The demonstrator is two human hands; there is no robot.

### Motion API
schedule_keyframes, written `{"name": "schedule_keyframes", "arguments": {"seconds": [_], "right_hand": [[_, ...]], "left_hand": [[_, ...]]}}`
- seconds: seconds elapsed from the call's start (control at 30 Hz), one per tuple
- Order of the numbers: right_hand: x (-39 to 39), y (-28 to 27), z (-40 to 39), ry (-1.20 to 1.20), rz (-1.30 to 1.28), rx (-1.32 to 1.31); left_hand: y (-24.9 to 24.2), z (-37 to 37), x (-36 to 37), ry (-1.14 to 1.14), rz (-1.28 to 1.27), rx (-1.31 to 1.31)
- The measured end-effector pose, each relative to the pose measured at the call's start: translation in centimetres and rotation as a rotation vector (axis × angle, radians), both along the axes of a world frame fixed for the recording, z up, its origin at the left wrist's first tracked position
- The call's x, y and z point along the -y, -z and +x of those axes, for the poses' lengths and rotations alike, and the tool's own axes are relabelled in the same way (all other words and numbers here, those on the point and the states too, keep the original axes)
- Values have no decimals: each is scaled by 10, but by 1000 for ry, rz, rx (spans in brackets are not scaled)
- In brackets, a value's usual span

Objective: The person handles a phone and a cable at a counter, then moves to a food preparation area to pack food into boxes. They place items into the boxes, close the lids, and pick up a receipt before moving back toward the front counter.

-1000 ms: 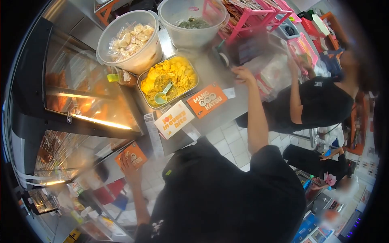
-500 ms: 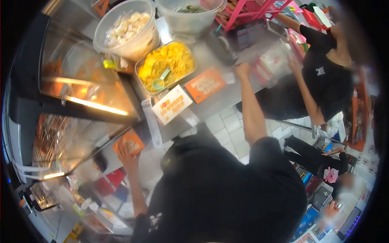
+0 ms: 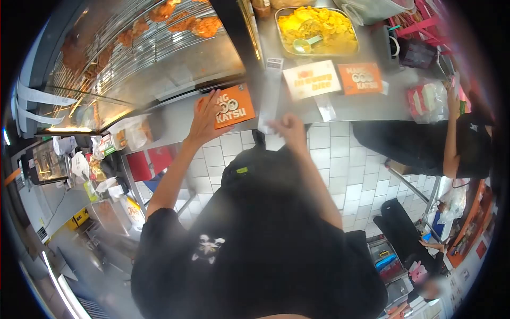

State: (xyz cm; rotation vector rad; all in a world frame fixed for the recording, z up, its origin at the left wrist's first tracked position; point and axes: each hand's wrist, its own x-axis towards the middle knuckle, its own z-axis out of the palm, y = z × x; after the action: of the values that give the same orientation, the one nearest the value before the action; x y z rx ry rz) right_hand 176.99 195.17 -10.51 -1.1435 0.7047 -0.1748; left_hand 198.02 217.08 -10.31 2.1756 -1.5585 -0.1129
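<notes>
My left hand rests on an orange box at the counter's edge, its fingers spread over the left part of the lid and the thumb along the near edge. My right hand, slightly blurred, hovers by the counter's front edge with curled fingers, close to a long paper slip; whether it touches anything is unclear. Beyond it lie a white box with orange print and another orange box. A metal tray of yellow food with a pale green scoop stands behind them.
A heated display case with fried pieces on racks stands at left. A co-worker in black is at the right, beside a plastic bag of packs. Another person is farther off at lower right. A receipt hangs over the counter's edge.
The view has swung left toward the display case. My right hand has left the far right part of the counter and come near the paper slip. My left hand is still on the orange box.
</notes>
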Motion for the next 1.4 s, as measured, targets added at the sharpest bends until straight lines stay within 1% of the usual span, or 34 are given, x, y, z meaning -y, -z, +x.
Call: {"name": "schedule_keyframes", "arguments": {"seconds": [0.07, 0.13, 0.17, 0.23, 0.27, 0.33, 0.37, 0.47, 0.5, 0.53, 0.6, 0.67, 0.73, 0.77, 0.8, 0.87, 0.93, 0.97, 1.0, 1.03, 1.07, 1.1, 1.13, 1.17, 1.2, 1.23, 1.27, 1.3, 1.33, 1.37, 1.4], "right_hand": [[-44, -6, 18, 51, 25, 21], [-75, -11, 29, 65, 44, -6], [-87, -11, 33, 137, 66, -8], [-104, -6, 42, 245, 100, 16], [-112, -1, 47, 244, 94, 18], [-124, 8, 58, 387, 113, -43], [-129, 12, 62, 414, 81, -92], [-136, 25, 63, 415, 97, -140], [-136, 30, 62, 453, 174, -1], [-133, 32, 63, 449, 173, -2], [-124, 35, 61, 391, 44, 171], [-120, 43, 58, 366, 63, 141], [-116, 50, 52, 257, -146, -112], [-116, 59, 50, 258, -467, -118], [-114, 78, 45, 246, -609, -68], [-95, 78, 38, 246, -721, -150], [-66, 66, 24, 188, -905, -118], [-43, 42, 16, 102, -932, -41], [-19, 29, 7, 128, -962, 24], [10, 21, -4, 231, -991, -18], [53, 15, -14, 332, -1027, -46], [104, 8, -24, 465, -1069, -39], [159, 3, -34, 567, -1009, -244], [220, 7, -39, 725, -1064, -125], [273, -1, -44, 711, -1085, -264], [329, 14, -50, 697, -1210, -252], [404, 56, -55, 659, -1312, -412], [452, 87, -57, 615, -1408, -572], [464, 71, -55, 623, -1400, -564], [477, 36, -52, 482, -770, -621], [486, 15, -47, 312, -149, -629]], "left_hand": [[-5, 2, 3, -12, 25, -41], [-7, 3, 2, 49, 44, 46], [-7, 2, 2, 49, 23, 31], [-5, 1, -1, 45, 22, 32], [-4, 1, -1, 41, 22, 36], [-2, 0, 0, 28, 12, 28], [-1, 0, 1, 22, -8, 36], [-2, -1, 0, 20, -27, 27], [-3, 0, 1, 12, -25, 17], [-4, 1, 2, 8, -26, 17], [-7, 2, 1, 12, -12, -17], [-8, 4, 1, 18, -5, -19], [-7, 3, 2, 32, -9, -21], [-6, 3, 1, 20, -35, -32], [-3, 5, 4, 22, -69, -41], [-3, 5, 4, 22, -52, -43], [-16, 1, 10, 28, -43, -60], [-22, -2, 15, 24, -58, -63], [-12, -7, 16, -44, -48, -43], [2, -10, 15, -114, -33, -19], [10, -4, 14, -86, -56, -11], [15, -1, 7, -94, -8, 3], [14, -3, 4, -106, 48, 18], [4, -7, 10, -91, 45, 26], [-13, -13, 17, -77, 74, 43], [-24, -18, 23, -67, 104, 62], [-23, -20, 25, -61, 106, 73], [-18, -20, 26, -69, 119, 124], [-18, -20, 28, -79, 133, 176], [-23, -24, 32, -81, 137, 189], [-27, -30, 37, -217, 181, 84]]}}
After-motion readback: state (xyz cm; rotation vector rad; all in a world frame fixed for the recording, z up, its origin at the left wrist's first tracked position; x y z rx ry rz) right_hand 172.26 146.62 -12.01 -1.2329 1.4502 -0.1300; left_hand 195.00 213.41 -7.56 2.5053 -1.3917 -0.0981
